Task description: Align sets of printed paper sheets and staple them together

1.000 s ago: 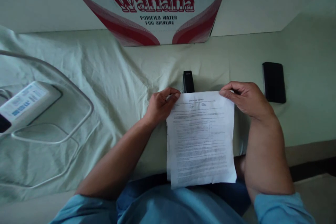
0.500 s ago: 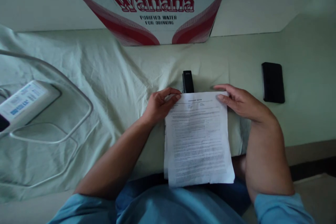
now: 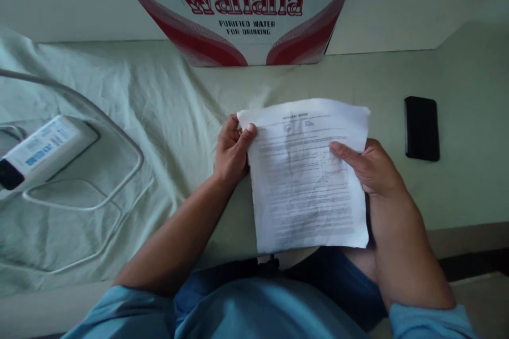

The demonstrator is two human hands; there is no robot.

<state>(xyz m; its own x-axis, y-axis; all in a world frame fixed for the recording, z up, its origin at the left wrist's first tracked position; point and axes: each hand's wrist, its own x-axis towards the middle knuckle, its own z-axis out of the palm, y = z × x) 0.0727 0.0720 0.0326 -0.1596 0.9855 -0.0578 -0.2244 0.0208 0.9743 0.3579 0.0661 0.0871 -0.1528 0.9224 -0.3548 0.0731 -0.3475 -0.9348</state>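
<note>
Printed paper sheets (image 3: 306, 185), slightly creased and covered in small text, are held up in front of me; I cannot tell how many there are. My left hand (image 3: 234, 148) pinches their upper left edge, thumb on top and fingers behind. On the right side, my right hand (image 3: 369, 164) grips the paper with its thumb lying across the print and the other fingers hidden underneath. The black stapler seen earlier above the paper is now covered by it.
A Wahaha water carton (image 3: 258, 16) stands at the back. To the right lies a black rectangular object (image 3: 422, 128) like a phone or power bank. At left are a white labelled device (image 3: 50, 148) and a looping pale cable (image 3: 119, 127) on a wrinkled green cloth (image 3: 159, 95).
The paper has been raised and moved up and forward, hiding the stapler. My right hand has shifted from the top right corner down to the right side, and my left hand has closed around the edge.
</note>
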